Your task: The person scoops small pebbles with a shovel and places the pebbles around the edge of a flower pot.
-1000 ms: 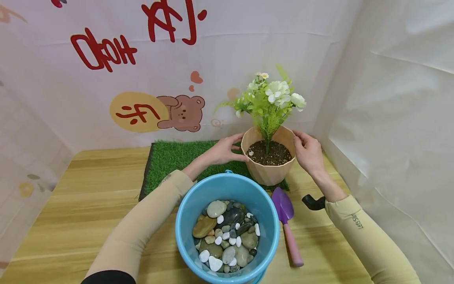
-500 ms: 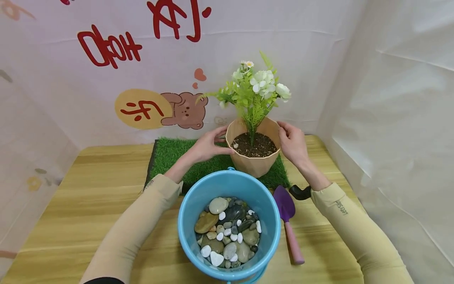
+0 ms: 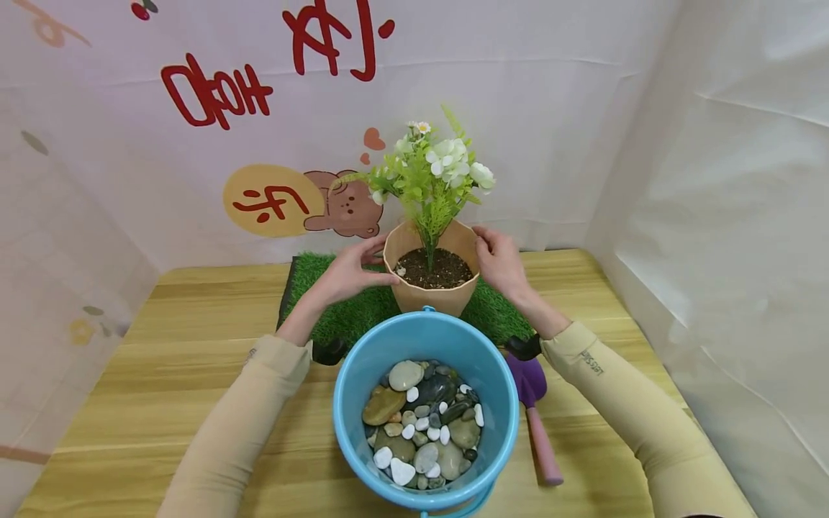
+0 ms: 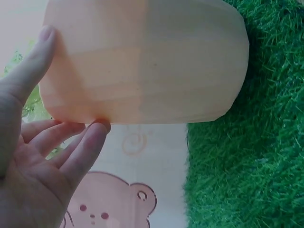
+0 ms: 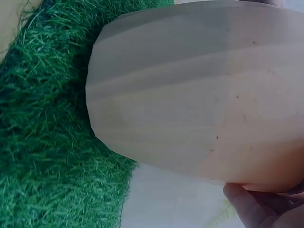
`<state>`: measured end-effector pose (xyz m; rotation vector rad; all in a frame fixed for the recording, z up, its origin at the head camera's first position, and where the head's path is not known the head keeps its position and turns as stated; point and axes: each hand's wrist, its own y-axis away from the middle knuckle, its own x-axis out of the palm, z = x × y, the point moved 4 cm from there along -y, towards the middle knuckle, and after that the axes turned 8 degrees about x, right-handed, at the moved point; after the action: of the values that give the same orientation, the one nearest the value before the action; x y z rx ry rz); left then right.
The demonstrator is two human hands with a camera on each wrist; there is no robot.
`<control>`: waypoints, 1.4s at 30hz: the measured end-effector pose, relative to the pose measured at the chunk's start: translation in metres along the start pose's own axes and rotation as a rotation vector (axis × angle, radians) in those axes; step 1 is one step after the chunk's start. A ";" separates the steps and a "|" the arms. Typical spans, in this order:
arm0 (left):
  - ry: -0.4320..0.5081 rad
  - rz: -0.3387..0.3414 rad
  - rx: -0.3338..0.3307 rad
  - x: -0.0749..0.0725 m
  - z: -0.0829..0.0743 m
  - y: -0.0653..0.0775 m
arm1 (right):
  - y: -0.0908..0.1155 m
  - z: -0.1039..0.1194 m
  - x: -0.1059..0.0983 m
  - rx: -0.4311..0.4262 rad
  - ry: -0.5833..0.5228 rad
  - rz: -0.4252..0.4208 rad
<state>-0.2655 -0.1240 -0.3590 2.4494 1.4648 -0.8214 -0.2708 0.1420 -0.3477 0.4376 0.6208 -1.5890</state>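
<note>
A peach-coloured flower pot point(image 3: 430, 298) stands on the green turf mat point(image 3: 343, 316). Dark soil point(image 3: 447, 270) fills its lower part, and a plant point(image 3: 434, 173) with white flowers and pale green leaves rises from it. My left hand point(image 3: 350, 273) holds the pot's left side; in the left wrist view its thumb lies on one face and its fingertips touch farther round. On the opposite side my right hand point(image 3: 501, 262) grips the pot close under the rim. The right wrist view shows some fingers point(image 5: 247, 204) against the wall, the others hidden.
A light blue bucket point(image 3: 346, 421) of stones stands in front of the pot. Right of it lies a trowel point(image 3: 540, 439) with purple blade and pink handle. A printed white backdrop point(image 3: 537, 144) rises behind the wooden table point(image 3: 194, 345).
Both hands have moved the pot and its plant to the left, from the mat's right end to nearer its middle. The head view has shifted slightly.
</note>
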 end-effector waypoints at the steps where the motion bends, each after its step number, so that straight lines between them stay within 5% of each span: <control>1: -0.005 -0.002 -0.004 -0.001 0.002 0.001 | 0.000 0.001 0.002 0.000 -0.003 0.004; 19: 0.052 -0.074 -0.014 0.005 0.033 0.011 | 0.000 -0.023 0.025 -0.032 -0.021 0.043; 29: 0.075 -0.104 -0.011 0.009 0.033 0.012 | -0.003 -0.035 0.023 -0.003 -0.047 0.126; 42: 0.034 -0.196 -0.078 0.021 0.028 0.026 | 0.013 -0.041 0.013 -0.105 -0.050 0.209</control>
<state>-0.2456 -0.1326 -0.3966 2.3008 1.7358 -0.7451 -0.2632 0.1573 -0.3894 0.3703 0.5974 -1.3589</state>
